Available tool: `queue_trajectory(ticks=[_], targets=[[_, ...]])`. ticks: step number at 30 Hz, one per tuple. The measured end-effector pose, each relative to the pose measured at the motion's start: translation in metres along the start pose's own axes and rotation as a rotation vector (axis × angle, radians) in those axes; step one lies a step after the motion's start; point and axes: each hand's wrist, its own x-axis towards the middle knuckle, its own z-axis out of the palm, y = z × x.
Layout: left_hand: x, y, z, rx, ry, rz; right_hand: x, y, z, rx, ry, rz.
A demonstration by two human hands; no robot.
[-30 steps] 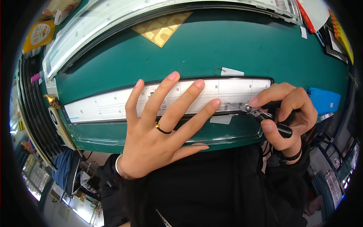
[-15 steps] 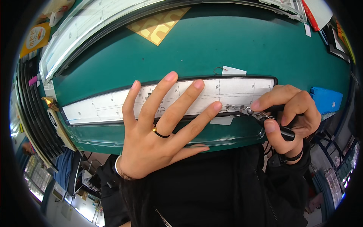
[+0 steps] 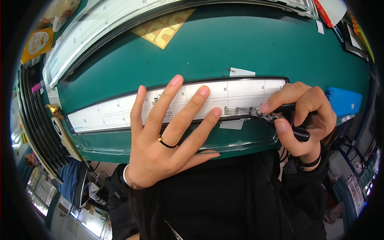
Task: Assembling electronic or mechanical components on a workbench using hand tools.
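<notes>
My left hand (image 3: pixel 160 140) lies with fingers spread over a long white strip with printed scale marks (image 3: pixel 244 93), in a narrow black-edged case. Its index fingertip rests just left of a small row of thin metal wires or hooks (image 3: pixel 230 111) near the strip's front edge. In my right hand (image 3: pixel 310 116) are small pliers with black handles (image 3: pixel 301 134). Their metal jaws reach left to the wire row. Whether the tips grip a wire is too small to tell.
A clear lid (image 3: pixel 120 146) extends along the case's near side. One small white tag (image 3: pixel 232 125) sits at the front edge, another (image 3: pixel 242 72) behind with a bent wire. A larger clear case (image 3: pixel 80 60) curves along the back. The blue block (image 3: pixel 343 102) is at right.
My left index finger has slid left, uncovering more of the wire row. The pliers stay at the wires. The whole view has shifted slightly.
</notes>
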Motion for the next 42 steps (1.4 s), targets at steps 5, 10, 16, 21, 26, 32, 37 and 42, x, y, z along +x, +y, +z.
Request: queue_trajectory(ticks=[5, 10, 16, 21, 26, 32, 37, 42], targets=[[-0.001, 0.000, -0.004, 0.012, -0.003, 0.000, 0.003, -0.001, 0.001, -0.003, -0.009, -0.020], [0.002, -0.001, -0.001, 0.008, -0.003, 0.018, 0.002, 0.001, 0.000, -0.014, 0.005, -0.035], [0.001, 0.000, -0.006, 0.033, -0.029, 0.005, 0.003, 0.002, -0.001, -0.072, -0.033, -0.085], [0.002, 0.002, -0.006, 0.001, -0.030, -0.027, 0.000, 0.004, -0.003, -0.002, -0.001, -0.085], [-0.001, 0.003, -0.006, 0.007, -0.026, -0.036, 0.002, 0.003, 0.000, -0.012, -0.020, -0.106], [0.005, 0.000, -0.006, -0.009, -0.050, 0.015, -0.001, 0.012, 0.009, 0.076, 0.141, -0.167], [0.004, -0.006, -0.009, 0.035, -0.105, 0.083, -0.003, 0.011, 0.007, 0.044, 0.125, -0.165], [-0.008, -0.015, -0.011, 0.032, -0.080, 0.151, 0.003, 0.013, 0.018, 0.136, 0.208, -0.275]])
